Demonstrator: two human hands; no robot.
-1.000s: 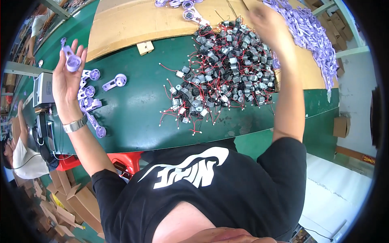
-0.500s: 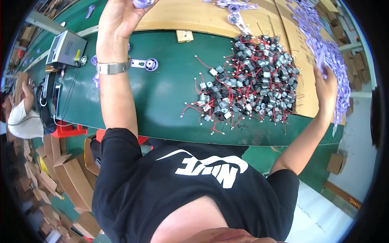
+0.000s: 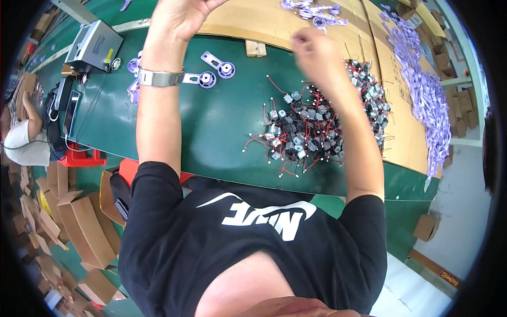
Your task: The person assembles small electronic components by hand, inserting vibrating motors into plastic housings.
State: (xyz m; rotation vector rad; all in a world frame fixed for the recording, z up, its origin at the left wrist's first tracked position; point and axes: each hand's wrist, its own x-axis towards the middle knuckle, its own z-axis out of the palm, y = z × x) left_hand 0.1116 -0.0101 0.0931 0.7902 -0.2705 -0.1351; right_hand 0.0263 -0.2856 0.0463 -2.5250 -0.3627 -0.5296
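My left hand [image 3: 182, 18] is at the top edge, with its fingertips cut off by the frame, so what it holds cannot be seen. Motion smears my right hand [image 3: 317, 53] above the far side of a heap of small motors [image 3: 301, 127] with red wires. Just beyond that hand, several purple plastic parts [image 3: 319, 22] lie on the cardboard. A long purple part with a round end [image 3: 226, 70] rests on the green table right of my left wrist. Another purple part [image 3: 207, 80] lies beside it, and several more [image 3: 134, 95] are partly hidden behind my left forearm.
A large pile of purple parts [image 3: 422, 100] covers the right side of the cardboard sheet [image 3: 391, 105]. A small wooden block [image 3: 255, 48] sits at the cardboard's near edge. At left stand a grey box-shaped device [image 3: 95, 46] with cables and a phone-like screen [image 3: 73, 113]. Another person [image 3: 26, 137] is at far left.
My right hand has swung left from the purple pile to above the motor heap. Beside my left wrist a second purple part now lies on the table. My left hand has shifted slightly right.
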